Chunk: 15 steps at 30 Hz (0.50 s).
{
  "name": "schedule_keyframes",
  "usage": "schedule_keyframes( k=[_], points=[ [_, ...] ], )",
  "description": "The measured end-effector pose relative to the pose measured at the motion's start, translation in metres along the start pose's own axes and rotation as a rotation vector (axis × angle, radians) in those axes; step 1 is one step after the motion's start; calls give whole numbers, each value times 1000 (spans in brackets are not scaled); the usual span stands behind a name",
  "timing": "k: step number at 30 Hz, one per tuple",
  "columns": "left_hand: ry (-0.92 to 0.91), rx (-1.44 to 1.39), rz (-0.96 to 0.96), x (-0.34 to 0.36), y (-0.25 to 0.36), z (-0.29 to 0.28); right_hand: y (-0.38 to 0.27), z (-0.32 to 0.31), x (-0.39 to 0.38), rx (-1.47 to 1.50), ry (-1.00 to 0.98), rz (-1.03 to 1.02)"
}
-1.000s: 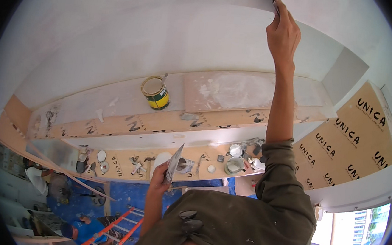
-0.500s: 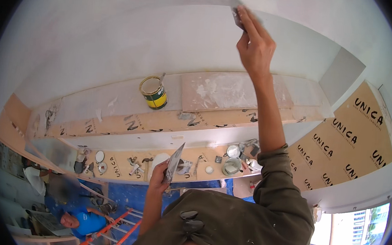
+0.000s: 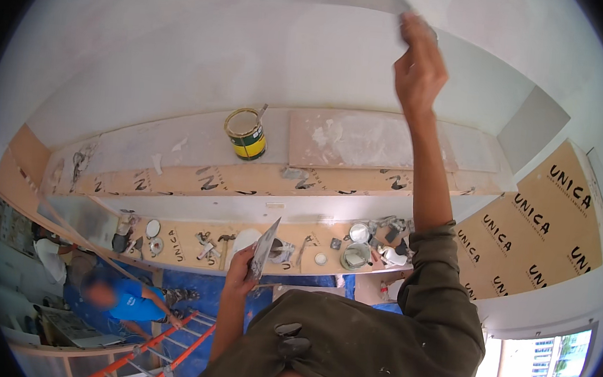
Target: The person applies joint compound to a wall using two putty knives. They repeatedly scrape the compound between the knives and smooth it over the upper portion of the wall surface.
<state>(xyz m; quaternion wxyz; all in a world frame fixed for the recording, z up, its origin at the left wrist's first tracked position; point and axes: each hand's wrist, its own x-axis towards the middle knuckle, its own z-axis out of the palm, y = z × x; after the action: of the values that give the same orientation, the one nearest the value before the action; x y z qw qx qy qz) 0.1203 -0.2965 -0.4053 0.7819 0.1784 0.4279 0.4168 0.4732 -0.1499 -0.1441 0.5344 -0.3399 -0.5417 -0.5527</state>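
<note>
My right hand point(image 3: 422, 74) is raised high and closed around a putty knife point(image 3: 399, 1), whose grey blade meets the pale wall surface above and is blurred by motion. Lower down, my left hand point(image 3: 240, 271) grips a second flat putty knife point(image 3: 264, 248); its metal blade points up and carries smears of paste. On the shelf point(image 3: 197, 159) beyond the left hand stands an open yellow and green can point(image 3: 246, 140) with a tool handle sticking up from it. Right of the can lies a flat board point(image 3: 365, 142) with white paste smeared over it.
A lower counter point(image 3: 192, 268) holds a hammer point(image 3: 224, 248), a tub of greyish stuff point(image 3: 357, 257) and several other tools. At lower left, a co-worker in a blue shirt point(image 3: 133, 305) is beside an orange ladder point(image 3: 161, 347). Printed brown sheeting point(image 3: 517, 234) covers a panel at right.
My right hand with its putty knife has swept to the right and slightly down. My left hand keeps its putty knife almost in place. The co-worker in blue has shifted near the ladder.
</note>
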Motion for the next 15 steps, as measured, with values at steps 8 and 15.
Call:
schedule_keyframes(
  k=[8,15],
  points=[
    [1,1,-1,-3,1,-5,-14,20,7,-175,-152,238],
    [45,10,43,-2,-6,-10,-111,21,-17,176,-465,349]
  ],
)
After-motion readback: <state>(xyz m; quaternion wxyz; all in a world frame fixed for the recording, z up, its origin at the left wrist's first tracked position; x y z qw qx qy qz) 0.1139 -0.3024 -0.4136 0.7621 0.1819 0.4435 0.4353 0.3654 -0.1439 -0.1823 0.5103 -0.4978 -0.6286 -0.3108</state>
